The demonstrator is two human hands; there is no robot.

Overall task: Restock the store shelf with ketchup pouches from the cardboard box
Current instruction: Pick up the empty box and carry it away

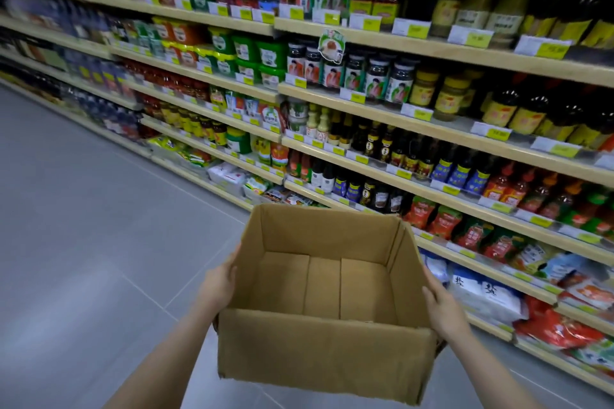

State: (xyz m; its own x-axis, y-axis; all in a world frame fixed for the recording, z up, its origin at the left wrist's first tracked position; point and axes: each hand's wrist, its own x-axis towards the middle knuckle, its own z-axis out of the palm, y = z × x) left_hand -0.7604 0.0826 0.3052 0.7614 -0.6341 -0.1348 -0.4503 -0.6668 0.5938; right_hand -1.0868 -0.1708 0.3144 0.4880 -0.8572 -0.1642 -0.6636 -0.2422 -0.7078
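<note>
Cardboard box (327,305) fills the lower centre of the head view, held up in the aisle, open top toward the camera. Inside only the bare bottom flaps show; no pouches visible in it.

Left hand (217,282) lies flat on the box's left wall, fingers straight and pressing. Right hand (443,305) does the same on the right wall, fingers lying along the cardboard. Neither grip curls round an edge as far as I can see; the box is clamped between two spread palms.

Red pouches (445,221) stand in a row on the shelf (442,247) at right of centre, just beyond the box's far right corner. Their labels are too blurred to read; ketchup is my guess from colour and task. Bottles, jars and price tags crowd the tiers above. Grey tiled floor (83,209) at left.

Judgement: stocking looks finished, box emptied, and the step in hand is carrying it off. Next move calls for a steady two-sided squeeze, or setting the box down if more stock is to come.
</note>
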